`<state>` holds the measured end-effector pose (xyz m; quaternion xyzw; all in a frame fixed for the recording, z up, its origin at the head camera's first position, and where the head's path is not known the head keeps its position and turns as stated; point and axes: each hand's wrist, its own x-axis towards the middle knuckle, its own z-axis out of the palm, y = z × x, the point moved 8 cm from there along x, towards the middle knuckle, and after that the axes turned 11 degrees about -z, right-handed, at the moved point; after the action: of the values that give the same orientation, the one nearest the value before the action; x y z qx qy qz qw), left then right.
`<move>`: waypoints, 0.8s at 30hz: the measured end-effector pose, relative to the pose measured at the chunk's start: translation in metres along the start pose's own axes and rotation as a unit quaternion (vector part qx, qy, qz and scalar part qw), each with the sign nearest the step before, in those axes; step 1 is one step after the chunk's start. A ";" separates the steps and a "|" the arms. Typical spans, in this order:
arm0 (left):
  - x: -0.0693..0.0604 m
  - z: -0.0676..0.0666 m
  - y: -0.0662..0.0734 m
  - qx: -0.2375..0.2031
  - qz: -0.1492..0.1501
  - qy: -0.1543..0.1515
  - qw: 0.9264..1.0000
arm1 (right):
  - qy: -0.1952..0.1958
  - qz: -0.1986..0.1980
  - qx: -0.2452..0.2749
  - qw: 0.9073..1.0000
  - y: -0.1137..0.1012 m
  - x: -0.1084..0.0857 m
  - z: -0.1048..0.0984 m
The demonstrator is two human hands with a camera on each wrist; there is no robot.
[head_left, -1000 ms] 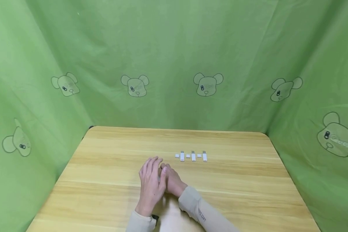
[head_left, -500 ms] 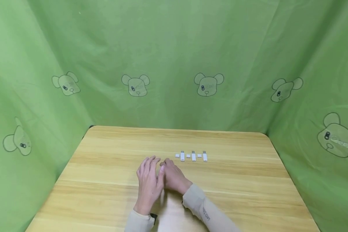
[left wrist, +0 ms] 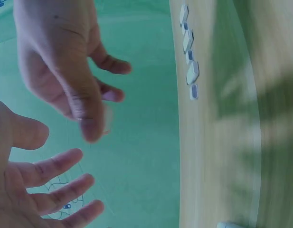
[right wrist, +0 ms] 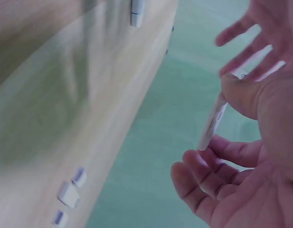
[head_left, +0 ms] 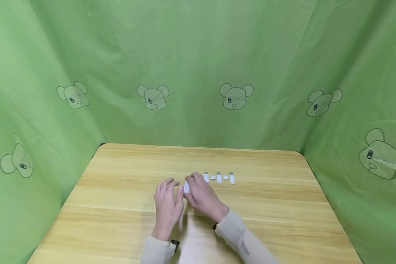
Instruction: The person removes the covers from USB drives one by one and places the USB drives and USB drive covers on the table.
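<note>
My right hand (head_left: 205,196) pinches a white USB stick (head_left: 186,186) between thumb and fingers, above the table. In the right wrist view the stick (right wrist: 213,122) slants from the thumb towards the fingers; whether it wears a cap I cannot tell. To its left, my left hand (head_left: 167,205) is held up with its fingers apart. The left wrist view shows this left hand (left wrist: 46,190) holding nothing, below the right hand (left wrist: 65,57). Beyond the right hand lie three USB sticks with bare metal plugs, one of them the middle stick (head_left: 219,178), with small white caps (head_left: 226,177) between them.
The wooden table (head_left: 118,176) has a rounded far edge, with green curtains (head_left: 198,66) around it. In the right wrist view another stick-like white thing (right wrist: 137,12) lies on the table, cut off by the frame. The right hand covers most of the leftmost cap.
My right hand has shifted right and slightly forward, away from the left hand, and the white USB stick now shows in its fingers. The left hand has moved slightly left.
</note>
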<state>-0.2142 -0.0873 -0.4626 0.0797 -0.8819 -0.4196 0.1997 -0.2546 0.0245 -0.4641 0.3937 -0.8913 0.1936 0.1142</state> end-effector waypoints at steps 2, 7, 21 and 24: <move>0.001 0.003 -0.001 -0.012 -0.010 -0.014 1.000 | 0.010 -0.014 -0.004 1.000 -0.004 -0.002 -0.005; 0.004 0.012 -0.006 -0.048 -0.043 -0.057 0.996 | 0.035 -0.064 -0.029 0.997 -0.016 -0.005 -0.016; 0.008 0.019 -0.012 -0.125 -0.091 -0.091 0.984 | 0.060 -0.119 -0.046 0.990 -0.030 -0.013 -0.021; 0.008 0.017 -0.016 -0.153 -0.110 -0.079 0.979 | 0.056 -0.075 0.009 0.996 -0.024 -0.016 -0.018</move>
<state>-0.2289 -0.0880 -0.4823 0.1112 -0.8059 -0.5742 0.0918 -0.2249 0.0281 -0.4470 0.4493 -0.8497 0.2142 0.1741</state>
